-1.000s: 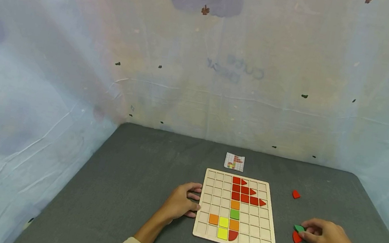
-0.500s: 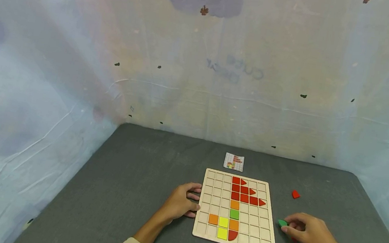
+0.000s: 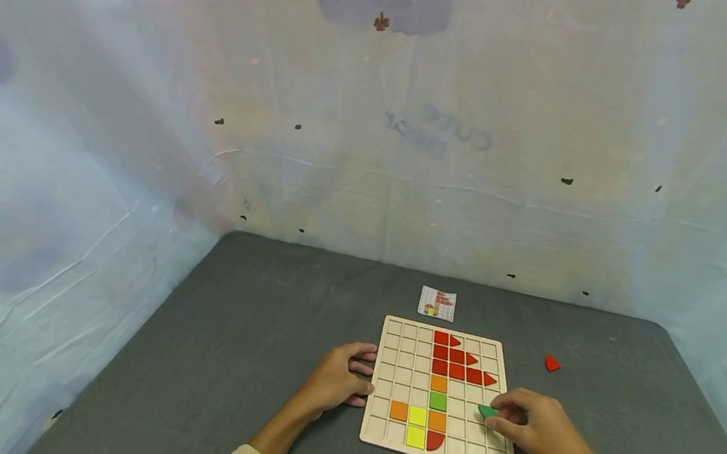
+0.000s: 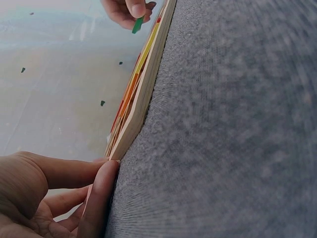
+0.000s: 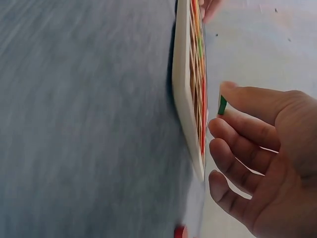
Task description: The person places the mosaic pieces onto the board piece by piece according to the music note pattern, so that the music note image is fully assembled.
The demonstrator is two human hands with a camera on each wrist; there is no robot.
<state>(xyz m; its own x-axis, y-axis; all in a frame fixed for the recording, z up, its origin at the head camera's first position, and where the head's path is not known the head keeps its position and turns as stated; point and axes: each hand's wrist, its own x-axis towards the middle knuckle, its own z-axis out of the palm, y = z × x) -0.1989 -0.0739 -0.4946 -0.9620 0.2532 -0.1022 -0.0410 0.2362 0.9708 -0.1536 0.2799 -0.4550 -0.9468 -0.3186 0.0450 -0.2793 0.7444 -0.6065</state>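
A wooden grid board (image 3: 463,431) lies on the dark table, with red, orange, yellow and green tiles set in some of its squares. At its left side my left hand (image 3: 343,374) touches the board's edge with thumb and fingertips, spread apart along it. My right hand (image 3: 534,425) pinches a small green tile (image 3: 487,412) with a pointed end between thumb and index finger, over the right part of the board. In the right wrist view the green tile (image 5: 222,105) is held clear of the board (image 5: 182,84), its other fingers loosely bent.
A small printed card (image 3: 437,303) with a coloured grid pattern lies behind the board. One loose red tile (image 3: 552,364) rests on the table (image 3: 298,295) to the board's right. A pale sheet (image 3: 370,181) hangs around the table's back and left.
My right hand has carried the green tile leftwards from beside the board to over its right part. A red tile by that hand became hidden behind it. The left hand has stayed put.
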